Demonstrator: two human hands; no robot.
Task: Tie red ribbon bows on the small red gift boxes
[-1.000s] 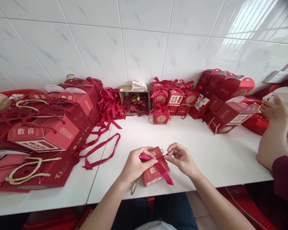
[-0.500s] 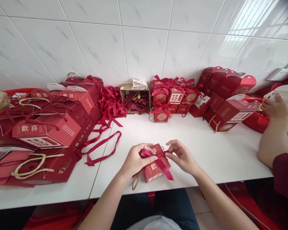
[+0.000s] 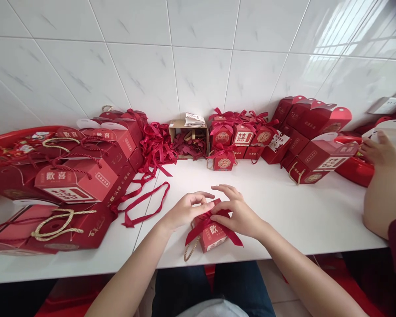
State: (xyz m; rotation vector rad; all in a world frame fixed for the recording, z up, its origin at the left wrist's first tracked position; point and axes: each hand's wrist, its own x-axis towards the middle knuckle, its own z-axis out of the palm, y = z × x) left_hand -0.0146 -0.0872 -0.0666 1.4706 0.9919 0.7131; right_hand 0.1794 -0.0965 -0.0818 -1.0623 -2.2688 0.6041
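A small red gift box with a gold cord handle lies on the white table in front of me. A dark red ribbon crosses its top, its tails spreading to both sides. At the upper left of the box is my left hand, its thumb and bent fingers closed at the ribbon's middle. From the right, my right hand reaches over the box, thumb and forefinger pinching at the same spot while other fingers stay raised. The knot is largely covered by my fingers.
Several corded red boxes are piled at left. Loose ribbons, a cardboard box, bow-tied boxes and stacked boxes line the wall. A co-worker's hand is over a red basin at right.
My hands have come closer together, the right moving left over the box. A ribbon tail now shows spread at the left. Another person's hand at far left has left the view.
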